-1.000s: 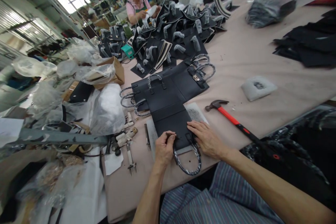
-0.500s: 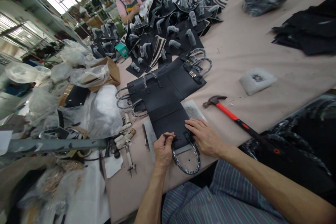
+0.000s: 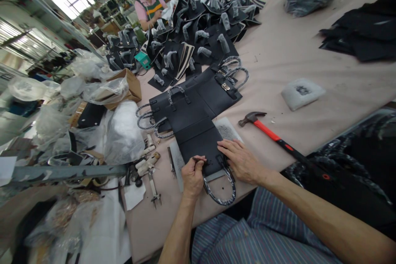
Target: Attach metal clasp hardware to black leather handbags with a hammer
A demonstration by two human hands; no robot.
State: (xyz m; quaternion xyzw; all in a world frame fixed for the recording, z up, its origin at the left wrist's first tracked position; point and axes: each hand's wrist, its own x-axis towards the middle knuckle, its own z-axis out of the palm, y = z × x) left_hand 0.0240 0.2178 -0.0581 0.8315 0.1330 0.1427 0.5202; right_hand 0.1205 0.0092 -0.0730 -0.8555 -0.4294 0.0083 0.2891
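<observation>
A black leather panel (image 3: pixel 198 138) lies over a pale slab (image 3: pixel 228 129) near the table's front edge. My left hand (image 3: pixel 193 175) is closed at the panel's left front part, thumb and fingers pinched around something small and dark that I cannot make out. My right hand (image 3: pixel 243 161) rests with its fingers spread on the panel's right edge, beside a plastic-wrapped handle (image 3: pixel 221 203) that loops toward me. Behind, the panel meets more black leather with wrapped handles and a metal clasp (image 3: pixel 225 86).
A hammer (image 3: pixel 272 134) with a red and black handle lies to the right, before a white block (image 3: pixel 302 93). Metal tools (image 3: pixel 154 187) lie at left. Black bag pieces (image 3: pixel 198 29) are heaped at the back, where a person (image 3: pixel 150 6) works. Plastic bags (image 3: pixel 123 132) crowd the left.
The person at the back has shifted their hands and the white item in them. My own hands hold the same place on the panel.
</observation>
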